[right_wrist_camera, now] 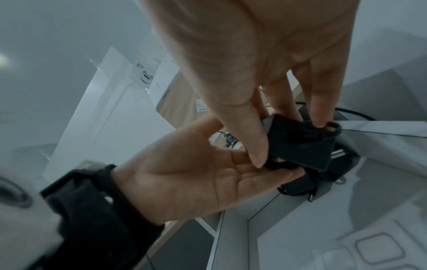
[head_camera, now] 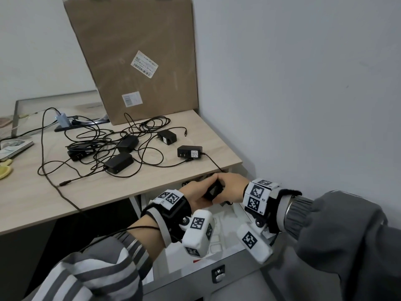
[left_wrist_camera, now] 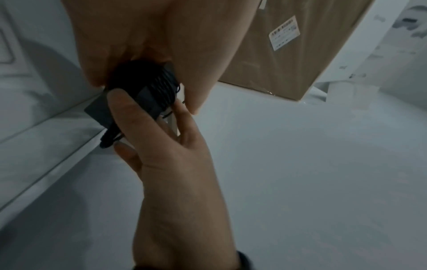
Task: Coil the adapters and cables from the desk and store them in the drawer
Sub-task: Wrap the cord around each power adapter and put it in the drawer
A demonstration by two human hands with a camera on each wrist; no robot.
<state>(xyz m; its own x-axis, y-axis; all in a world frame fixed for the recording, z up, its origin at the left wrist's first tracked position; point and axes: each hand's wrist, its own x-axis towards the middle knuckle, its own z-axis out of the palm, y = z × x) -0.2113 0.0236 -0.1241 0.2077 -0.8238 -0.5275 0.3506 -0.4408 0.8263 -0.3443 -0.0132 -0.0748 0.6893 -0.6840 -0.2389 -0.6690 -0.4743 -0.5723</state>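
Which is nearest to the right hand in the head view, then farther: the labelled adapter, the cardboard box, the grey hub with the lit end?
1. Labelled adapter, at the desk's near right edge, just beyond the right hand.
2. Cardboard box, against the back wall.
3. Grey hub, far left.

The left hand [left_wrist_camera: 161, 146] is reaching up from the bottom of the picture. Its thumb and fingers are curling round a black adapter [left_wrist_camera: 129, 102]. A thin black cable [left_wrist_camera: 165, 83] is wrapping round the adapter in many tight loops. A short black end is sticking out below the adapter. The right hand [left_wrist_camera: 166, 45] is coming down from the top and is pinching the same adapter from above. Behind the hands, a brown cardboard box [left_wrist_camera: 289, 54] with a white label [left_wrist_camera: 284, 32] is standing on a pale surface [left_wrist_camera: 300, 164].
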